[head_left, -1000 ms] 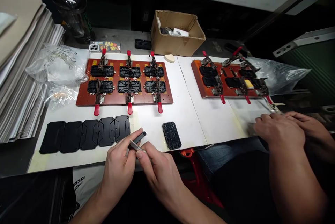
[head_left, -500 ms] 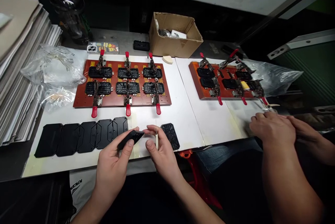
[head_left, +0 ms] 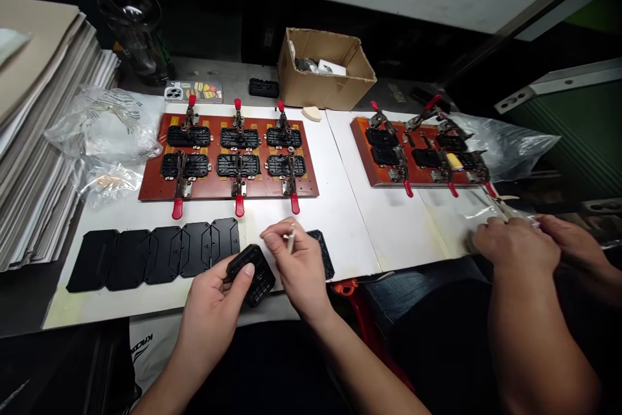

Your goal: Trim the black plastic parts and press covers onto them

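Observation:
My left hand [head_left: 208,311] grips a black ribbed plastic plate [head_left: 256,276] at the front of the white table, with the thumb across its top. My right hand [head_left: 296,272] sits just to the right of it, pinching a slim, pale metal hand tool [head_left: 291,241] between thumb and fingers. Under that hand lies a second black ribbed plate [head_left: 324,254], partly hidden. To the left, a row of several smooth black plates [head_left: 165,256] lies flat beside my left hand.
Two red-brown boards [head_left: 228,190] [head_left: 383,177] with red-handled toggle clamps hold black parts. A co-worker's hands [head_left: 515,246] work at the right on clear film. Behind stand a cardboard box [head_left: 311,81] and a phone [head_left: 193,91]. Plastic bags [head_left: 104,123] and a paper stack [head_left: 43,143] lie left.
My left hand has turned the black plate to show its ribbed side and lowered it. My right hand has moved away from the plate, up and to the right, still holding the tool.

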Motion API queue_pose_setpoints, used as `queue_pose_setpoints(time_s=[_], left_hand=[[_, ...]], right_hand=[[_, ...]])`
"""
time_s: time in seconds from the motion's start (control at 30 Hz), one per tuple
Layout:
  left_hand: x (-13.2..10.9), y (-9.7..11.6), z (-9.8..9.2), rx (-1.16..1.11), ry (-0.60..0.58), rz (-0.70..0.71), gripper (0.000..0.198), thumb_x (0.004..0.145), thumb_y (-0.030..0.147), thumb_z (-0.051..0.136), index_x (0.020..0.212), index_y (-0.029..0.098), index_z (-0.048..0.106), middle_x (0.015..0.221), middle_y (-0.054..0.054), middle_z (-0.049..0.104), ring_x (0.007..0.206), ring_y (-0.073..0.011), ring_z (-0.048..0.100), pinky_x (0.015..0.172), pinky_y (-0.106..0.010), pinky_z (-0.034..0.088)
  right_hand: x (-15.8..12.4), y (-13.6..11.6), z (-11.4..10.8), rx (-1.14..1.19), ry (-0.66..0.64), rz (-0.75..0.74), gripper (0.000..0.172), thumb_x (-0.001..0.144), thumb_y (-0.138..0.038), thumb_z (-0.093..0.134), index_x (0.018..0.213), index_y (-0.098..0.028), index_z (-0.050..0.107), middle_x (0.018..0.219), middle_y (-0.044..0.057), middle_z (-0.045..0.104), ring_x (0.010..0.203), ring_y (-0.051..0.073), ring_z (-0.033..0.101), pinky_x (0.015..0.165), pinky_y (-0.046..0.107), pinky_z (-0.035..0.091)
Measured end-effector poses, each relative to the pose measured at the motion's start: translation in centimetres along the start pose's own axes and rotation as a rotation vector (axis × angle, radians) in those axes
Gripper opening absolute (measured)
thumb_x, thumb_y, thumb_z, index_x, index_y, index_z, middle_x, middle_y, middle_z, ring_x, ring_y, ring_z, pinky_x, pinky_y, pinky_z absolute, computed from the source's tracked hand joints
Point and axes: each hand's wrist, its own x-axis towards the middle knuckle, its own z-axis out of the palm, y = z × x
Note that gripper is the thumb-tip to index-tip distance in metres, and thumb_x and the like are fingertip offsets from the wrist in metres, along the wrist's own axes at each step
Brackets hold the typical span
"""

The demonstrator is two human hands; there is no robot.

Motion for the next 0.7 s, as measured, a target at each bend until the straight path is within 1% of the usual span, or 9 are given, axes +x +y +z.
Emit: queue_pose_setpoints(time_s=[0.07, 0.17, 0.27, 0.33, 0.47, 0.53, 0.6, 0.63, 0.7], left_hand=[[0.1, 0.1, -0.1, -0.064, 0.018, -0.009, 0.042, 0.091, 0.048, 0.061, 0.115, 0.015, 0.069, 0.099, -0.004, 0.073, 0.086, -0.0166, 0.067, 0.076, -0.024, 0.056], [0.6, -0.1, -0.1, -0.185, 0.059, 0.004, 0.040, 0.089, 0.046, 0.065, 0.115, 0.016, 0.066, 0.104, -0.005, 0.071, 0.087, -0.0165, 0.067, 0.079, -0.025, 0.056], [1.3, -0.6, -0.2, -0.323, 0.147, 0.048, 0.039, 0.086, 0.041, 0.070, 0.118, 0.021, 0.058, 0.115, -0.005, 0.067, 0.098, -0.0157, 0.065, 0.082, -0.023, 0.055], [1.5, -0.8, -0.4, -0.343, 0.186, 0.089, 0.039, 0.086, 0.038, 0.070, 0.118, 0.025, 0.051, 0.118, -0.003, 0.065, 0.102, -0.0143, 0.063, 0.086, -0.022, 0.052], [1.0, -0.5, -1.3, 0.119, -0.009, 0.089, 0.044, 0.085, 0.031, 0.070, 0.125, 0.030, 0.051, 0.106, 0.001, 0.066, 0.097, -0.0151, 0.063, 0.088, -0.026, 0.050], [0.7, 0.0, -1.5, 0.262, -0.208, 0.073, 0.038, 0.086, 0.029, 0.067, 0.124, 0.030, 0.059, 0.105, 0.002, 0.067, 0.098, -0.0166, 0.063, 0.088, -0.026, 0.049], [0.5, 0.2, -1.5, 0.184, -0.337, 0.060, 0.026, 0.089, 0.029, 0.063, 0.115, 0.026, 0.067, 0.103, 0.002, 0.070, 0.098, -0.0175, 0.065, 0.086, -0.025, 0.050], [0.5, 0.2, -1.4, 0.131, -0.346, 0.059, 0.023, 0.091, 0.030, 0.061, 0.111, 0.024, 0.070, 0.102, 0.001, 0.071, 0.099, -0.0175, 0.066, 0.087, -0.025, 0.051], [0.7, -0.1, -1.2, 0.105, -0.248, 0.086, 0.023, 0.093, 0.033, 0.059, 0.110, 0.025, 0.072, 0.105, 0.002, 0.072, 0.103, -0.0170, 0.066, 0.092, -0.025, 0.050]], right_hand=[[-0.5, 0.9, -0.8, -0.020, 0.118, 0.091, 0.039, 0.098, -0.050, 0.053, 0.079, -0.017, 0.061, 0.066, 0.000, 0.052, 0.062, 0.014, 0.051, 0.061, 0.025, 0.041], [-1.4, 1.8, -2.0, -0.064, 0.124, 0.176, 0.049, 0.099, -0.060, 0.041, 0.083, -0.018, 0.060, 0.065, 0.001, 0.052, 0.054, 0.012, 0.044, 0.052, 0.024, 0.035], [-2.1, 1.8, -2.1, -0.053, -0.115, 0.221, 0.038, 0.089, -0.054, 0.064, 0.099, -0.017, 0.066, 0.082, 0.003, 0.063, 0.063, 0.012, 0.050, 0.057, 0.023, 0.038], [-2.1, 1.5, -1.8, -0.012, -0.210, 0.279, 0.033, 0.083, -0.047, 0.074, 0.094, -0.016, 0.068, 0.077, 0.000, 0.062, 0.063, 0.012, 0.050, 0.059, 0.023, 0.038], [-1.3, 0.4, -1.6, -0.077, -0.048, 0.181, 0.025, 0.083, -0.040, 0.076, 0.091, -0.018, 0.069, 0.078, -0.001, 0.064, 0.065, 0.012, 0.052, 0.063, 0.023, 0.041], [-1.0, -0.4, -1.7, -0.139, -0.190, 0.039, 0.018, 0.086, -0.036, 0.075, 0.091, -0.020, 0.070, 0.084, -0.001, 0.066, 0.073, 0.013, 0.057, 0.068, 0.024, 0.043], [-0.8, -1.1, -1.8, -0.169, -0.402, -0.078, 0.016, 0.087, -0.035, 0.075, 0.095, -0.022, 0.072, 0.090, 0.000, 0.065, 0.082, 0.015, 0.060, 0.074, 0.024, 0.044], [-0.9, -1.4, -1.9, -0.183, -0.440, -0.109, 0.021, 0.088, -0.037, 0.074, 0.103, -0.023, 0.071, 0.097, 0.002, 0.065, 0.088, 0.016, 0.060, 0.078, 0.025, 0.045], [-1.3, -1.9, -1.9, -0.225, -0.338, -0.126, 0.030, 0.096, -0.041, 0.063, 0.120, -0.024, 0.064, 0.111, 0.005, 0.061, 0.102, 0.018, 0.058, 0.089, 0.027, 0.043]])
